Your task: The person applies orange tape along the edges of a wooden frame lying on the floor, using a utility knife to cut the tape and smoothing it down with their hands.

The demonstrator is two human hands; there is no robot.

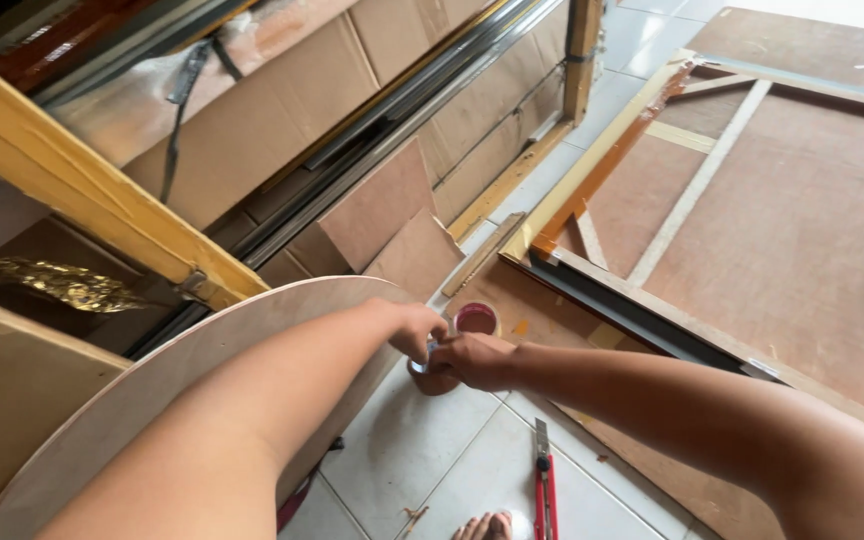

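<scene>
One big framed plywood panel (802, 230) lies flat on the right and is cut off by the picture edge. One round plywood board (152, 390) stands on the near left, its lower part hidden behind the left arm. Several cardboard sheets (272, 110) lean at the far left; I cannot count them exactly. The white tiled floor (422, 450) shows between them. One red utility knife (544, 490) lies on the tiles near the bottom, and next to it some toes (484, 524) show, cut off by the edge. The left hand (414, 328) and the right hand (477, 360) meet in the middle, fingers closed together on one small item (433, 349) that is too hidden to name. Just behind them stands one small round tin (475, 318) with a dark red inside, partly covered by the hands.
</scene>
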